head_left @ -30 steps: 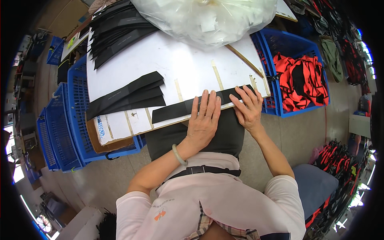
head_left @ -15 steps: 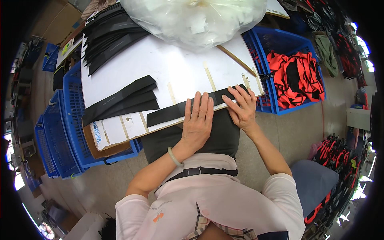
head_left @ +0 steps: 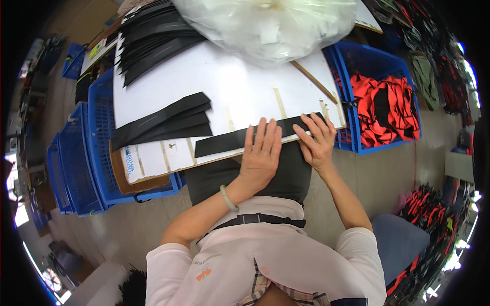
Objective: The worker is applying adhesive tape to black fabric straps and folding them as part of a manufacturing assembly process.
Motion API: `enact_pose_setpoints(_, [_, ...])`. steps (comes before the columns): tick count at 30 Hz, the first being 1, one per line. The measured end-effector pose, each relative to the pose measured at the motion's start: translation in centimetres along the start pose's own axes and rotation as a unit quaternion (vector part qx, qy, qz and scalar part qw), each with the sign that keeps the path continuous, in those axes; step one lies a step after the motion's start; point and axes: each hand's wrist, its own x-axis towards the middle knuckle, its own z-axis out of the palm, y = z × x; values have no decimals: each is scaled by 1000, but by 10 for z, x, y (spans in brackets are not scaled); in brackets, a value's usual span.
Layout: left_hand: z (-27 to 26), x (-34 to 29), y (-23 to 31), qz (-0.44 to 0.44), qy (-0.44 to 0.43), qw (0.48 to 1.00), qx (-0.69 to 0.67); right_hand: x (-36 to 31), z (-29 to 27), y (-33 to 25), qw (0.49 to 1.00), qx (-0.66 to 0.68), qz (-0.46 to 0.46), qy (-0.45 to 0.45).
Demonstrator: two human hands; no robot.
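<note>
A long black fabric strip (head_left: 222,143) lies along the near edge of a white work board (head_left: 173,71). My left hand (head_left: 262,153) rests on the middle of the strip, its fingers stretched out flat and nearly side by side. At the strip's right end lies my right hand (head_left: 317,142), fingers spread, fingertips on the fabric and thumb near the board's edge. To the left on the board, several more black strips (head_left: 168,121) are fanned out in a small pile. A bigger stack of black strips (head_left: 158,48) stands at the far left.
A large clear plastic bag (head_left: 275,33) covers the board's far side, with a wooden stick (head_left: 315,81) beside it. On the right stands a blue crate (head_left: 380,58) with red-and-black pieces (head_left: 383,109). More blue crates (head_left: 102,137) stand left, by a cardboard box (head_left: 122,173).
The whole view has shifted slightly, so the board appears farther right. Both hands keep lying flat on the same strip, with little change in their place on it.
</note>
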Motion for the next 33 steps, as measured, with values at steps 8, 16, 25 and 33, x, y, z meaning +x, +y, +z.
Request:
enact_pose_setpoints(8, [-10,0,-4,10,-10,999,34,33,-21,-28,994,93,48,-17])
enact_pose_setpoints(16, [41,-27,-8,-42,17,982,-185,102,28,-106,974,168,-61,-140])
enact_pose_setpoints(25, [22,-5,-5,-26,-30,999,11,95,50,-108,983,129,-54,-122])
enact_pose_setpoints(33, [-1,9,9,-132,-22,982,-134,94,30,-93,973,220,1,-72])
